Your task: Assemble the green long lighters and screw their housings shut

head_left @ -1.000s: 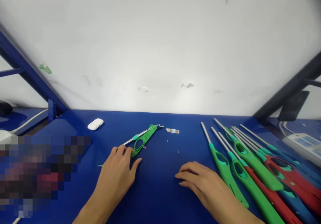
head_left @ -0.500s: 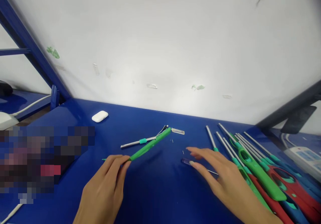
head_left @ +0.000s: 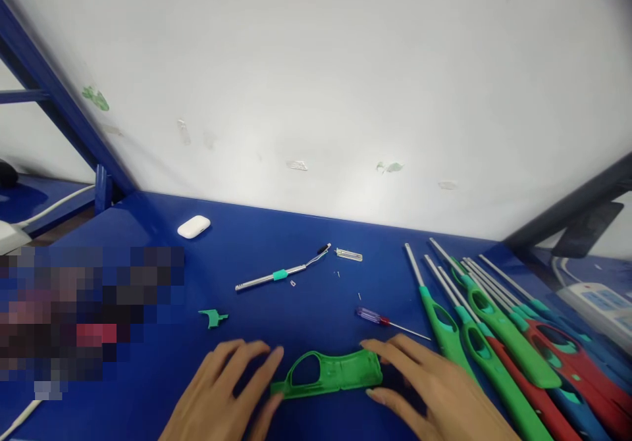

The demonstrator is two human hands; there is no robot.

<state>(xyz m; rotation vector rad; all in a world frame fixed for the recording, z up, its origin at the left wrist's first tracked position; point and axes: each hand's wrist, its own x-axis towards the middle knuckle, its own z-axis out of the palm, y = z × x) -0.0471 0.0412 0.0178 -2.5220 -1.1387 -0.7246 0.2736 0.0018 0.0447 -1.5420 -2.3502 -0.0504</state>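
A green plastic half-shell (head_left: pixel 340 371) with an oval opening lies near the front of the blue table, its hollow side up. My left hand (head_left: pixel 227 388) is at its left end, fingers spread, thumb by the narrow tip. At the wide right end, my right hand (head_left: pixel 419 382) has thumb and fingers apart around the edge. Behind the shell lies a screwdriver (head_left: pixel 372 316) with a clear purple handle. A metal tube with a teal collar (head_left: pixel 280 275) and thin wires rests farther back, beside a clear narrow piece (head_left: pixel 349 255). A small teal trigger-shaped part (head_left: pixel 213 318) lies left.
Several long-nosed lighters (head_left: pixel 513 296) in green, red and blue lie on the right. A white case (head_left: pixel 194 227) sits at the back left. Tiny screws (head_left: pixel 359 296) are on the table (head_left: pixel 296 322). A white power strip (head_left: pixel 595 303) is at far right; the left side is pixelated.
The green shell has come down from my raised left hand to the table front and turned hollow side up. Both hands have moved nearer; my left fingers have opened. The teal part is now uncovered.
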